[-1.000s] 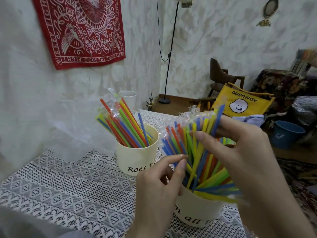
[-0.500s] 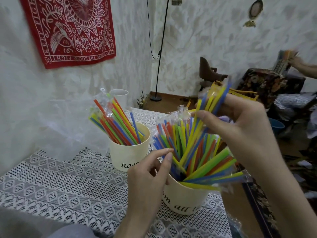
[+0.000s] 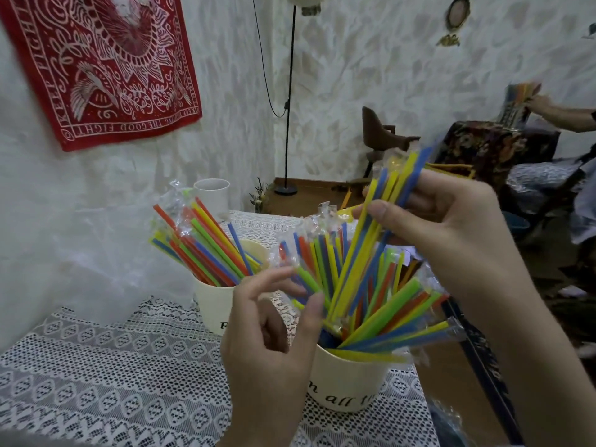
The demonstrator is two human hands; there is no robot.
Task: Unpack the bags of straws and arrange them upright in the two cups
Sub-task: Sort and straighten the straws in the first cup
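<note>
White textured wall behind, red banner (image 3: pixel 100 66) hung up left, lace-covered table (image 3: pixel 96 375) in front of me. Floor lamp (image 3: pixel 287 101) and a chair (image 3: pixel 380 137) stood far back.

Status as I judged it: late in the task, not finished.

- Far cup (image 3: pixel 209 304), left: full of wrapped straws (image 3: pixel 203 246), fanned and leaning left rather than truly upright. Looked done, maybe needing a tidy.
- Near cup (image 3: pixel 348 379), right, at the table's right edge: crowded with straws (image 3: pixel 371 285), but the spread was messy. Left ones stood fairly steep; several on the right side lay almost flat over the rim, pointing right.
- My right hand (image 3: pixel 458 240) pinched a small bunch of yellow and blue straws (image 3: pixel 387 204) between thumb and fingers, lower ends already down in the near cup, tops tilted right.
- My left hand (image 3: pixel 274 330) was at the near cup's left side, fingers loosely spread, thumb tip touching the straws, gripping nothing that I could see.
- Spare white cup (image 3: pixel 213 195) sat far back on the table, no straws showing in it.
- Clear plastic lay at the bottom right edge; could not tell if it was an emptied bag.

No full bags visible on the table. Left to do, by my read: seat the held bunch, stand the flat ones up.
</note>
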